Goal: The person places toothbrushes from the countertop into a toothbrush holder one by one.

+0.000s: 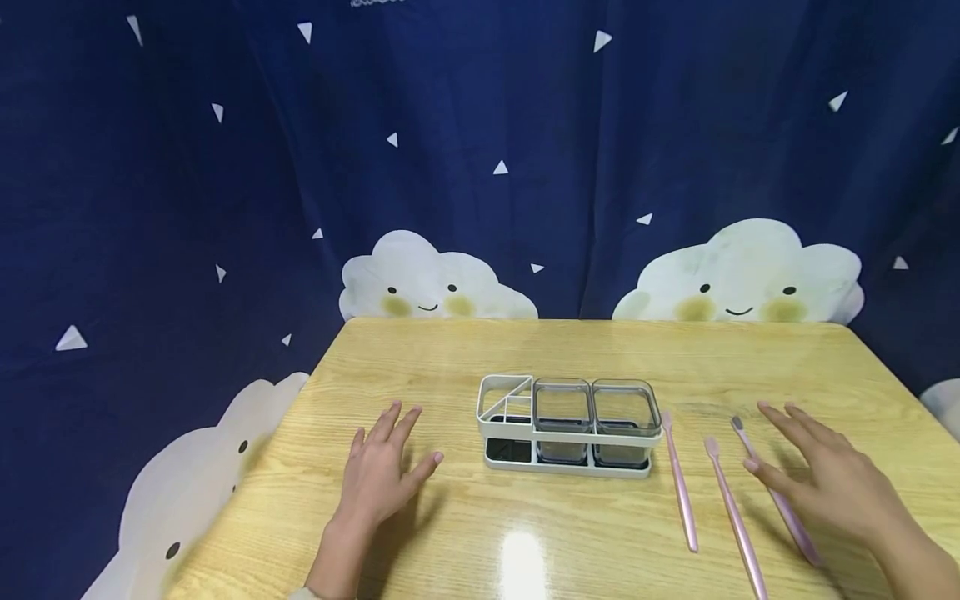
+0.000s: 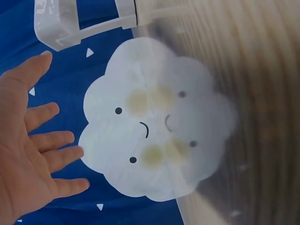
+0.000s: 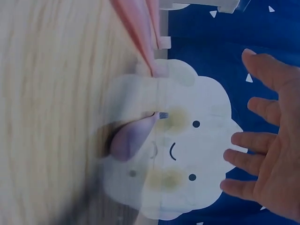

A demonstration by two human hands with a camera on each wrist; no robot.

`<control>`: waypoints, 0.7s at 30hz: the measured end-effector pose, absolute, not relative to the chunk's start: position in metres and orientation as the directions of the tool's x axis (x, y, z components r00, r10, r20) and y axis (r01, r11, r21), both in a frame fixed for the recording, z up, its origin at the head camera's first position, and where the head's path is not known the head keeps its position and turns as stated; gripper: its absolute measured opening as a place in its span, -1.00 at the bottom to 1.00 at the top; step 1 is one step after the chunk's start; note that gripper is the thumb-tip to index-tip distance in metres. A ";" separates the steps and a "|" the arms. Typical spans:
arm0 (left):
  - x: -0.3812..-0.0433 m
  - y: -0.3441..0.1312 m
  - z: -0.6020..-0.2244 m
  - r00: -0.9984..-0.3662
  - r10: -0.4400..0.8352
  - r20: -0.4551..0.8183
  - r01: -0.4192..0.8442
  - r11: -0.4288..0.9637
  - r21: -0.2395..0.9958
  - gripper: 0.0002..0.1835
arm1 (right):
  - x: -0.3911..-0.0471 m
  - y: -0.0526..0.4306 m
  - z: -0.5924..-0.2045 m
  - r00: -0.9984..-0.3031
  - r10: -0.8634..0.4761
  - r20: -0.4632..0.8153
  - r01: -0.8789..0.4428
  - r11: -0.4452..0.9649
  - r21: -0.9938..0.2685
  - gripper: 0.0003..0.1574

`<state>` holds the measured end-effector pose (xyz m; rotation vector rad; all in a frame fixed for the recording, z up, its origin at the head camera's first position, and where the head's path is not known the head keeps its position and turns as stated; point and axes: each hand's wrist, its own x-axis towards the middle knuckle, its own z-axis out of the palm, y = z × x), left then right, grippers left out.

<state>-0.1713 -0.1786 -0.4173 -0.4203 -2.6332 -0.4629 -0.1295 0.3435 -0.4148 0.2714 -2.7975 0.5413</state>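
Note:
My left hand [image 1: 386,471] hovers over the table left of a white toothbrush holder [image 1: 517,435], fingers spread and holding nothing. Two clear square cups [image 1: 562,408] sit side by side in the holder's middle and right sections; its left section has slanted dividers. Three toothbrushes lie to the right of the holder: a pink one [image 1: 680,492] beside it, another pink one [image 1: 735,521] in the middle, and a purplish one with a grey head [image 1: 787,517]. Above that last toothbrush my right hand [image 1: 840,483] is held with fingers apart, nothing in it.
The light wooden table [image 1: 420,358] ends at a dark blue curtain [image 1: 480,108] printed with white triangles and smiling clouds. A bright light reflection shows on the tabletop near the front middle.

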 end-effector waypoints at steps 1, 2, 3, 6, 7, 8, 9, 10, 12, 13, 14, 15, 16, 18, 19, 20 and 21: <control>-0.172 -0.178 -0.418 -0.859 0.215 0.464 0.371 0.886 0.278 -0.26 | -0.129 0.344 -0.414 -0.946 -0.135 0.293 -0.239 0.903 -0.358 -0.01; -0.172 -0.178 -0.418 -0.861 0.211 0.463 0.380 0.873 0.307 -0.26 | -0.129 0.345 -0.414 -0.948 -0.140 0.285 -0.245 0.893 -0.378 -0.01; -0.173 -0.178 -0.418 -0.863 0.206 0.461 0.385 0.859 0.336 -0.27 | -0.128 0.345 -0.415 -0.949 -0.146 0.278 -0.253 0.882 -0.398 -0.02; -0.174 -0.177 -0.417 -0.878 0.186 0.442 0.384 0.823 0.418 -0.28 | -0.128 0.346 -0.416 -0.947 -0.159 0.278 -0.274 0.850 -0.449 -0.04; -0.174 -0.178 -0.417 -0.884 0.178 0.432 0.380 0.812 0.443 -0.29 | -0.128 0.347 -0.417 -0.946 -0.162 0.281 -0.282 0.840 -0.464 -0.05; -0.175 -0.178 -0.416 -0.892 0.169 0.419 0.372 0.801 0.468 -0.29 | -0.129 0.347 -0.418 -0.945 -0.165 0.283 -0.288 0.831 -0.476 -0.06; -0.175 -0.177 -0.416 -0.898 0.165 0.408 0.368 0.790 0.491 -0.29 | -0.129 0.348 -0.419 -0.943 -0.167 0.289 -0.294 0.824 -0.485 -0.07; -0.176 -0.177 -0.416 -0.904 0.165 0.395 0.366 0.777 0.513 -0.30 | -0.129 0.350 -0.419 -0.941 -0.162 0.298 -0.297 0.817 -0.494 -0.08; -0.178 -0.176 -0.416 -0.914 0.176 0.366 0.365 0.749 0.553 -0.30 | -0.129 0.353 -0.421 -0.934 -0.163 0.317 -0.310 0.810 -0.497 -0.10; -0.179 -0.176 -0.417 -0.918 0.182 0.352 0.365 0.734 0.572 -0.30 | -0.129 0.355 -0.422 -0.931 -0.162 0.327 -0.315 0.811 -0.493 -0.11; -0.179 -0.175 -0.417 -0.920 0.190 0.341 0.367 0.720 0.589 -0.30 | -0.129 0.356 -0.423 -0.926 -0.163 0.342 -0.324 0.808 -0.492 -0.13; -0.180 -0.174 -0.418 -0.923 0.197 0.332 0.369 0.705 0.606 -0.31 | -0.129 0.358 -0.425 -0.922 -0.156 0.355 -0.326 0.806 -0.493 -0.14; -0.180 -0.174 -0.419 -0.924 0.202 0.326 0.370 0.692 0.620 -0.31 | -0.129 0.359 -0.426 -0.918 -0.154 0.364 -0.331 0.803 -0.495 -0.15; -0.181 -0.173 -0.420 -0.924 0.203 0.323 0.372 0.670 0.642 -0.31 | -0.130 0.361 -0.429 -0.916 -0.155 0.370 -0.337 0.796 -0.502 -0.17; -0.181 -0.173 -0.420 -0.921 0.203 0.331 0.379 0.658 0.651 -0.31 | -0.131 0.361 -0.431 -0.919 -0.150 0.364 -0.333 0.791 -0.514 -0.19; -0.181 -0.173 -0.420 -0.920 0.201 0.336 0.382 0.647 0.660 -0.31 | -0.132 0.361 -0.432 -0.921 -0.150 0.358 -0.333 0.781 -0.528 -0.20; -0.182 -0.173 -0.420 -0.918 0.198 0.343 0.386 0.637 0.667 -0.32 | -0.133 0.362 -0.433 -0.928 -0.147 0.344 -0.323 0.777 -0.540 -0.21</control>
